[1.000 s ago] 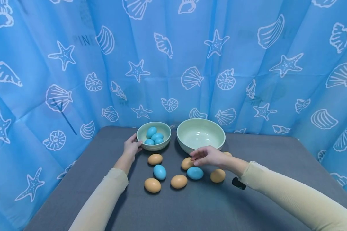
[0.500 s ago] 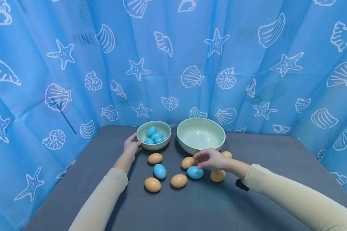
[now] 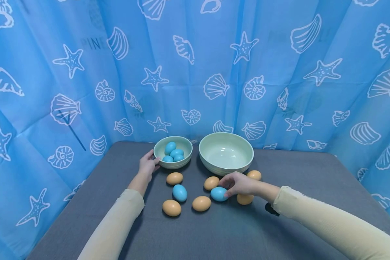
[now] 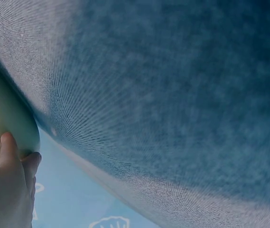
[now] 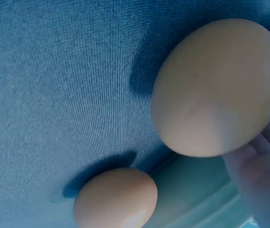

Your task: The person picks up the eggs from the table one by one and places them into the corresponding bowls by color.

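Note:
My left hand point(image 3: 147, 165) holds the smaller pale green bowl point(image 3: 173, 166) at its left side, thumb at the rim; the left wrist view has the fingers point(image 4: 9, 149) against its outer wall. Several blue eggs point(image 3: 170, 148) lie in that bowl. My right hand point(image 3: 240, 183) reaches down over the table, thumb and fingers bent about the right end of a blue egg point(image 3: 217, 194). Beside it lies a brown egg point(image 3: 211, 183). Another brown egg point(image 5: 215, 90) fills much of the right wrist view, in front of the right hand point(image 5: 263, 175).
A larger pale green bowl point(image 3: 226, 169) stands at the back, just beyond the right hand. More brown eggs point(image 3: 201, 203) and a second loose blue egg point(image 3: 180, 193) are spread over the grey cloth point(image 3: 195, 238). A blue shell-patterned curtain point(image 3: 195, 72) hangs behind the table.
My right hand has come down and slightly right, from above a brown egg to the blue egg, its thumb now against it. The left hand stays on the smaller bowl.

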`<state>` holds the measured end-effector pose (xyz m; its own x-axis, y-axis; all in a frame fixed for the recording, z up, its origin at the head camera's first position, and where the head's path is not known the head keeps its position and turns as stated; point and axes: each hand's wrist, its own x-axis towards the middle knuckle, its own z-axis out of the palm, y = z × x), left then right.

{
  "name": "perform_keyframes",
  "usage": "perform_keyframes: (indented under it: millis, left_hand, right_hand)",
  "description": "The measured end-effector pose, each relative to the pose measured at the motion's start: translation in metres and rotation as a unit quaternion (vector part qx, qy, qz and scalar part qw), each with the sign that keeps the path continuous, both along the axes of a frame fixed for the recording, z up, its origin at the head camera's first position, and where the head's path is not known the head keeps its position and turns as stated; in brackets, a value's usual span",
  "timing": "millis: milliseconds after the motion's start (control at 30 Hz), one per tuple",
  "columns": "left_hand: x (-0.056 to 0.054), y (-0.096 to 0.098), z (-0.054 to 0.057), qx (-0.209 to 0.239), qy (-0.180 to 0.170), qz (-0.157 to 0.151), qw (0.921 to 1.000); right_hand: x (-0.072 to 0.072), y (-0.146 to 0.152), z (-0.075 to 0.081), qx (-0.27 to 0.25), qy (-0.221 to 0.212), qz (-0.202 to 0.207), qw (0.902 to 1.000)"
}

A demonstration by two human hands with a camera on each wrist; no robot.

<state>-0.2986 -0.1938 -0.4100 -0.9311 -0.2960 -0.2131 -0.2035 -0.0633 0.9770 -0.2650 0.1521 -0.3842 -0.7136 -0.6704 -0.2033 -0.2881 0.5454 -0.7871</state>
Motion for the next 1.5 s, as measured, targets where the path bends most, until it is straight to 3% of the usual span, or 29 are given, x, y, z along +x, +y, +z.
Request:
perform_keyframes:
  millis: [233, 567, 900, 1100, 1500]
  left_hand:
    - [0.001, 0.001, 0.002, -0.002, 0.003, -0.002, 1.0]
    - [0.002, 0.002, 0.003, -0.006, 0.007, -0.003, 1.0]
    - [0.003, 0.002, 0.002, -0.002, 0.006, -0.005, 1.0]
    - [0.002, 0.001, 0.001, 0.004, 0.004, -0.001, 1.0]
    - [0.003, 0.0, 0.001, -0.003, 0.008, -0.007, 0.9999]
  right_hand:
    - [-0.002, 0.0, -0.006, 0.002, 0.024, 0.027, 0.9993]
    - [0.0, -0.002, -0.004, 0.003, 0.016, 0.012, 0.9998]
    - [0.002, -0.004, 0.013, 0.013, -0.003, -0.005, 0.9999]
    - [-0.002, -0.008, 0.023, 0.012, -0.026, 0.007, 0.9996]
    - [-0.01, -0.026, 0.045, 0.03, -0.058, -0.018, 0.9977]
